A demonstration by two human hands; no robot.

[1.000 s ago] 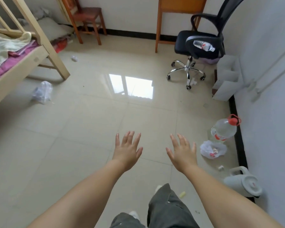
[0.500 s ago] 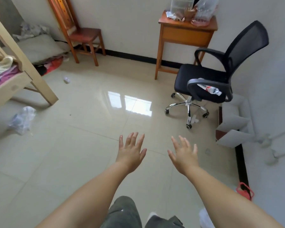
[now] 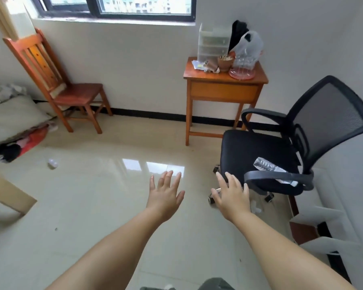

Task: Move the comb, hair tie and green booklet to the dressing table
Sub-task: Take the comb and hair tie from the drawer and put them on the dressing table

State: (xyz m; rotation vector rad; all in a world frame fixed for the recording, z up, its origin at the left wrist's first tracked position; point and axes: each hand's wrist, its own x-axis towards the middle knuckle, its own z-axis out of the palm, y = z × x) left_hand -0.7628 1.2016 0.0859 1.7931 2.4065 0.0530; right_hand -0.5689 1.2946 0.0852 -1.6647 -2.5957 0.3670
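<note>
Both my hands are stretched out over the tiled floor with fingers spread and nothing in them. My left hand (image 3: pixel 165 194) is over bare tiles. My right hand (image 3: pixel 232 195) is just in front of the black office chair (image 3: pixel 258 155). A small wooden table (image 3: pixel 224 80) stands against the far wall under the window, carrying a clear drawer unit (image 3: pixel 212 43), a plastic bag (image 3: pixel 248 46), a brown cup and a pink dish. I see no comb, hair tie or green booklet.
A plastic bottle (image 3: pixel 275 169) lies on the office chair's seat. A wooden chair (image 3: pixel 57 84) stands at the left wall. Bedding and clothes (image 3: pixel 13 130) lie at the far left beside a bed frame (image 3: pixel 6 193). White boxes (image 3: pixel 327 222) sit at the right wall.
The view has tilted up and moved toward the far wall. The window and the whole wooden table have come into sight, and the office chair is closer. Both hands stay spread.
</note>
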